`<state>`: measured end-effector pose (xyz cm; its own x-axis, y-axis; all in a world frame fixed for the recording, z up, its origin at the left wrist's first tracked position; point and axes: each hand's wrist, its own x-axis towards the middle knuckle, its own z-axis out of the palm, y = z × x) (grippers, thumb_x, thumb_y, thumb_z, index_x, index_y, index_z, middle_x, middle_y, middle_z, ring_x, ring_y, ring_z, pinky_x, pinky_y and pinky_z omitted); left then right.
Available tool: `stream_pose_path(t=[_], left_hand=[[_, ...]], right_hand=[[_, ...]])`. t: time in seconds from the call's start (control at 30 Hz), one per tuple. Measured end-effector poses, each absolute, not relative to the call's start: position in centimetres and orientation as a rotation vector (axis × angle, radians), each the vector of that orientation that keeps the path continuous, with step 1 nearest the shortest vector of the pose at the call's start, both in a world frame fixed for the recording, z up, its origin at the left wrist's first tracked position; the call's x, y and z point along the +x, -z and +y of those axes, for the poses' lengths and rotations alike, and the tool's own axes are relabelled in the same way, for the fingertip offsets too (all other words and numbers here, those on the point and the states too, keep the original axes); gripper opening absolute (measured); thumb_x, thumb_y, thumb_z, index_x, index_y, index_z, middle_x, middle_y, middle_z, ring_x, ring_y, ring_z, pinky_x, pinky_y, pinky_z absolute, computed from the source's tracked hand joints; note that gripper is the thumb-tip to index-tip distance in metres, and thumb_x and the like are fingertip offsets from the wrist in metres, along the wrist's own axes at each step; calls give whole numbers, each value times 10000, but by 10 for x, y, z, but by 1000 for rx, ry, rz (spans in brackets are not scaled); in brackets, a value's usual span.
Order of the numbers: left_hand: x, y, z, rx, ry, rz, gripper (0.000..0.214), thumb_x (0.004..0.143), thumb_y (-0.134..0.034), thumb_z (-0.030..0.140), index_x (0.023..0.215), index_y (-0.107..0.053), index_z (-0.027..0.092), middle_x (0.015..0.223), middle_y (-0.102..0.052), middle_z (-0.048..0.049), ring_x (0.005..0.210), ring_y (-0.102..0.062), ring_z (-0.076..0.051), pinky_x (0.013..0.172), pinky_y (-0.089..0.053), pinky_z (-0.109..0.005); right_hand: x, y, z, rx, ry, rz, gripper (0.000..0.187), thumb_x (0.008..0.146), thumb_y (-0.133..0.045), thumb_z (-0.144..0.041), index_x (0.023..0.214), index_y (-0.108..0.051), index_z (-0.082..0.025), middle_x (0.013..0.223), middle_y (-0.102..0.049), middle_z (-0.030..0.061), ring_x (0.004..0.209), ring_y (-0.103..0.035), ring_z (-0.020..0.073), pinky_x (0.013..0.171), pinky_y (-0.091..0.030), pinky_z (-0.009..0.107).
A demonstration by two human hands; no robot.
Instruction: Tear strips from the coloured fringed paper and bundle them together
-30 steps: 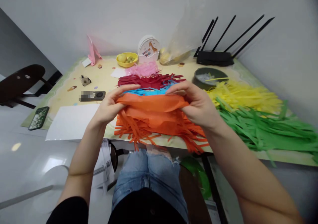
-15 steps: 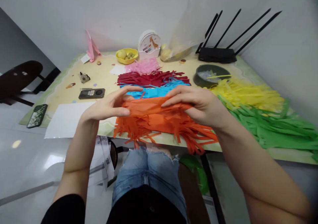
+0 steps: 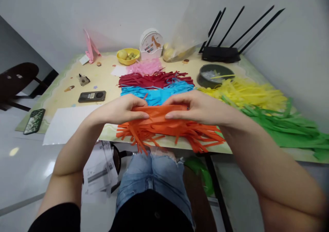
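Note:
Between both hands is a strip of orange fringed tissue paper (image 3: 160,115), held up over the table's front edge. My left hand (image 3: 125,110) pinches its left part, thumb in front and fingers behind. On the other side my right hand (image 3: 192,108) grips it the same way, its thumb close to the left thumb. More orange fringe (image 3: 203,132) lies on the table under the hands. Just behind are blue fringed paper (image 3: 156,94), then dark red fringe (image 3: 154,79) and pink fringe (image 3: 145,66).
Yellow fringe (image 3: 252,93) and green fringe (image 3: 285,122) lie at the right, near a dark round bowl (image 3: 214,76) and a black router (image 3: 221,54). At left are white paper (image 3: 69,122), a dark device (image 3: 92,96) and a phone (image 3: 34,121). A yellow fruit bowl (image 3: 128,59) stands behind.
My hands have come closer together on the orange strip, with both thumbs now along its front. The view has shifted slightly.

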<state>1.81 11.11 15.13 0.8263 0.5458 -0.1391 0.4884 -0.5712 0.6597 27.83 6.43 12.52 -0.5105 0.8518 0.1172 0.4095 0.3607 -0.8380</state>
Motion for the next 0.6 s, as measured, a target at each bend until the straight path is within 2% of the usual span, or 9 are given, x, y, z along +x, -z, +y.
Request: stream_pose_path(t=[0.03,0.1,0.33,0.47,0.6], left_hand=[[18,-152,111,2272,-102,752,308,897,-585,365,671,-577,156,615,-485,31,552,-395,-84,524,-289,-218],[17,-153,111,2245,-99,750,347,907,-573,357,623,-542,159,574,-429,42,524,-350,-76,507,-276,-215],[10,-151,111,2209,-139,788,367,898,-602,366,604,-530,158,556,-407,44,514,-329,-73,487,-259,-211],[10,-153,109,2226,-109,785,390,938,-539,410,647,-590,156,573,-467,28,528,-384,-83,513,-290,-215],[12,-154,106,2246,-196,814,309,860,-655,429,718,-626,156,626,-515,32,559,-420,-84,518,-306,-208]], right_hand=[[275,-124,64,-1136,-1041,-2120,302,847,-708,-473,765,-702,-183,673,-646,-12,620,-580,128,586,-446,247],[270,-121,63,-1183,-1013,-2138,348,857,-678,-450,644,-625,-180,567,-531,-40,527,-466,95,503,-345,236],[274,-121,58,-1263,-918,-2088,474,853,-652,-462,535,-420,-198,523,-348,-54,486,-312,72,455,-233,244],[275,-125,57,-1256,-929,-2082,496,870,-651,-481,536,-419,-197,514,-360,-54,475,-310,69,459,-235,249],[275,-129,56,-1238,-964,-2069,439,873,-654,-462,563,-510,-188,506,-429,-45,466,-377,75,471,-269,250]])
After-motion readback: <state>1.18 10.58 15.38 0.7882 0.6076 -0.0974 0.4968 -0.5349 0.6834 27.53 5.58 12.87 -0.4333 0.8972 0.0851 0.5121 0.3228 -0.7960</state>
